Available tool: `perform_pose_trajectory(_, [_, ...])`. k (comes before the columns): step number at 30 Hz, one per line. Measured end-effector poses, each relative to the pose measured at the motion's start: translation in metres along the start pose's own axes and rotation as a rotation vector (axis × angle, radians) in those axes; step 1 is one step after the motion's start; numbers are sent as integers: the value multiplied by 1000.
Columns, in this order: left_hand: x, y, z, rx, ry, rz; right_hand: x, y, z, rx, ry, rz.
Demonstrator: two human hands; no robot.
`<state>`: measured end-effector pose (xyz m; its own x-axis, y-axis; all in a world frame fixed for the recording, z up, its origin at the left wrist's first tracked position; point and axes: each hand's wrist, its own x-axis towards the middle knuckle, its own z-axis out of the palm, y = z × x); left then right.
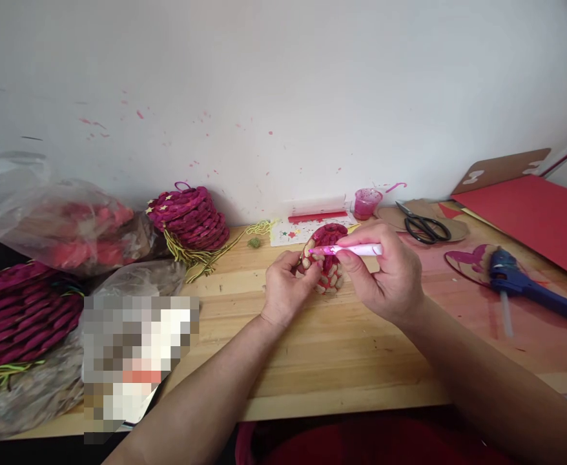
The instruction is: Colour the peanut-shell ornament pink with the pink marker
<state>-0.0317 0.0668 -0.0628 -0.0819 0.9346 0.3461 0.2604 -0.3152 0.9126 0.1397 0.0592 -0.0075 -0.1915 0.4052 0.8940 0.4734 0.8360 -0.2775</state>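
My left hand grips a small round ornament made of peanut shells, partly painted magenta, held just above the wooden table. My right hand holds a white and pink brush nearly level, its tip touching the ornament's left upper side. The two hands meet over the table's middle.
A pink paint cup, black scissors and a blue glue gun lie at right, by red paper sheets. A stack of magenta shell ornaments sits at the back left. Plastic bags and more ornaments crowd the left edge.
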Motion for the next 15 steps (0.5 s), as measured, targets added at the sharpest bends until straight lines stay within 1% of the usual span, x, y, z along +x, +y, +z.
perform_pose_trajectory(5, [-1, -1, 1, 21, 12, 23, 0, 0, -1, -10, 11, 13])
perform_pose_trajectory(9, [-4, -5, 2, 50, -42, 53, -1, 1, -1, -24, 10, 37])
perform_pose_trajectory(12, [-5, -6, 2, 19, -83, -8, -1, 2, -2, -34, 15, 45])
perform_pose_trajectory(15, [-2, -2, 1, -24, -72, -61, -2, 3, -4, -42, 20, 51])
